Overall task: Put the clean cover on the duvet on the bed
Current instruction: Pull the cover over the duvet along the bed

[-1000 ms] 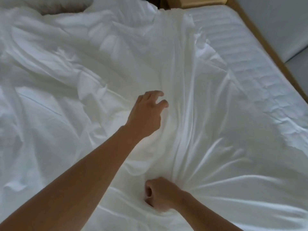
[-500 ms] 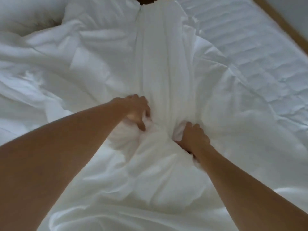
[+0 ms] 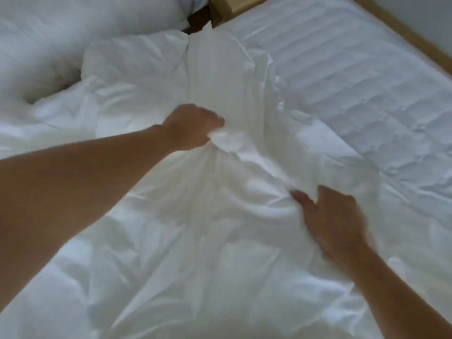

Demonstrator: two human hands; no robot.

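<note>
A crumpled white duvet cover (image 3: 215, 77) lies bunched over the middle and left of the bed, and I cannot tell the duvet apart from it. My left hand (image 3: 193, 127) grips a gathered fold of the cover at the centre. My right hand (image 3: 330, 216) lies lower right on the fabric, fingers spread and blurred, thumb and fingertips touching a fold; whether it pinches the fold is unclear.
The quilted white mattress (image 3: 362, 77) is bare on the right. A wooden bed frame (image 3: 401, 33) runs along the far right edge beside a pale wall. A white pillow (image 3: 73, 23) lies at the top left.
My left hand has closed on a bunch of cover and lifted it. My right hand has let go of its fold and moved down and right, fingers spread.
</note>
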